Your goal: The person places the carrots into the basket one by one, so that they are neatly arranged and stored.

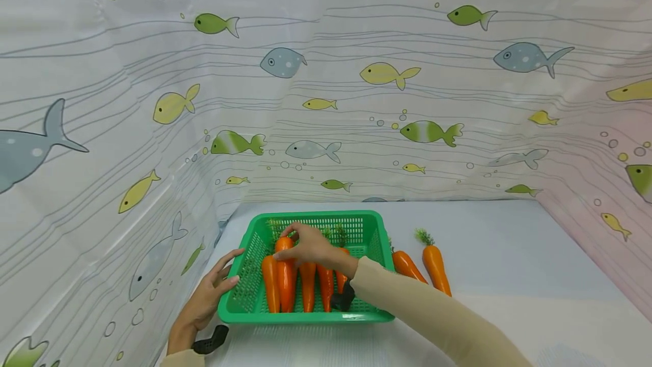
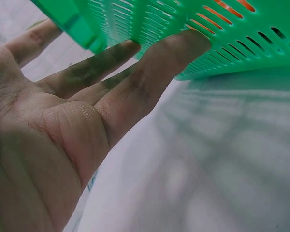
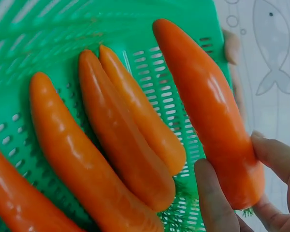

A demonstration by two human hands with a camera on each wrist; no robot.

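Note:
A green plastic basket (image 1: 305, 318) with slotted walls holds several orange carrots with leafy green tops. Inside its left half, my right hand (image 1: 312, 245) pinches one carrot (image 3: 213, 111) near its thick top end, between thumb and fingers. That carrot is lifted over the others, and its narrow tip points toward the front of the basket. Beside it lie another carrot (image 1: 271, 285) on the left and a carrot (image 1: 308, 287) on the right. My left hand (image 1: 206, 293) touches the basket's left side from outside, its fingers extended against the slotted wall (image 2: 222, 48).
To the right of the basket, a carrot (image 1: 435, 268) and another carrot (image 1: 406, 266) lie on the white table (image 1: 509, 265). A fish-patterned sheet (image 1: 356, 146) stands as a wall behind and on both sides. Black wrist devices sit at both wrists.

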